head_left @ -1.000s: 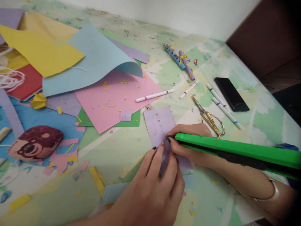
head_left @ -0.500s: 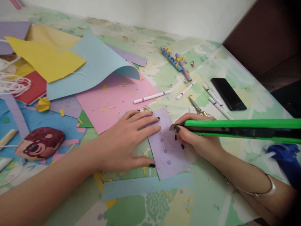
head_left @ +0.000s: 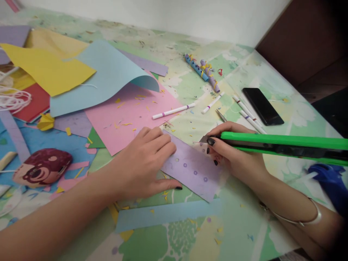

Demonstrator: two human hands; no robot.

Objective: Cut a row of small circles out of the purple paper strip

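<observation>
A strip of purple paper (head_left: 187, 177) with small drawn circles lies slantwise on the table. My left hand (head_left: 148, 165) rests over its left end, fingers bent with their tips hidden and thumb stretched apart on the cloth. My right hand (head_left: 236, 152) is closed around a green utility knife (head_left: 285, 139), whose blade points left just above the paper's upper edge. Whether the blade touches the paper I cannot tell. Below lies a light blue paper strip (head_left: 163, 215). Scissors (head_left: 221, 115) are mostly hidden behind my right hand.
Coloured paper sheets (head_left: 106, 76) pile up at the left, near white cord (head_left: 15, 99) and a bear-printed case (head_left: 43, 166). White markers (head_left: 174, 111), two decorated paper rolls (head_left: 197, 67) and a phone (head_left: 262, 106) lie beyond. A blue object (head_left: 327, 177) sits at right.
The purple strip has turned, its near end swinging right. My left fingers have gone from stretched to bent. The knife in my right hand has shifted slightly right.
</observation>
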